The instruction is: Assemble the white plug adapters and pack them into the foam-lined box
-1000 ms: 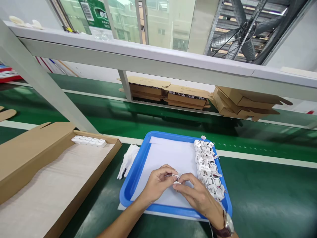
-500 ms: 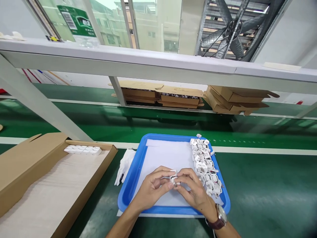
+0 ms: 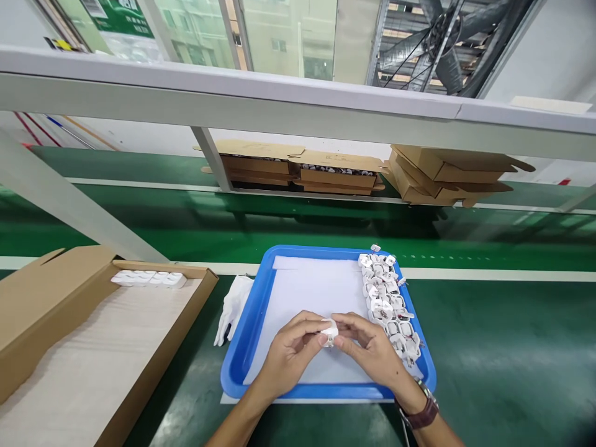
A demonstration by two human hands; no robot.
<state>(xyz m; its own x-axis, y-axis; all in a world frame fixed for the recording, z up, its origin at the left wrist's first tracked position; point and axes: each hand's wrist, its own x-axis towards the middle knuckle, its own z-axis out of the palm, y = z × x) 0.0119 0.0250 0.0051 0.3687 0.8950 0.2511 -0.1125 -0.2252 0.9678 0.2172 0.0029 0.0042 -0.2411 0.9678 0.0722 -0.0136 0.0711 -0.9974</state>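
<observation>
Above the near part of the blue tray (image 3: 233, 363), a small white plastic case (image 3: 330, 333) is pinched between both hands. My left hand (image 3: 291, 352) grips its left side with thumb and fingers. My right hand (image 3: 375, 352) holds the right side, fingers over the top and thumb lower down. The case looks closed up, with a small dark mark low on its near face; its exact kind is unclear. Right of my right hand, several white plastic case parts (image 3: 388, 298) lie crowded along the tray's right side, some open with small pieces inside.
White paper (image 3: 316, 285) lines the tray. To the left, an open cardboard box (image 3: 172, 347) holds a row of white cases (image 3: 149, 279) at its far end. White gloves (image 3: 233, 308) lie between box and tray. More cardboard boxes (image 3: 335, 174) stand behind the frame's crossbar (image 3: 298, 102).
The parts between my fingers have come together into a closed-looking white case. My right fingers have shifted to its side and top. The camera view has tilted slightly downward.
</observation>
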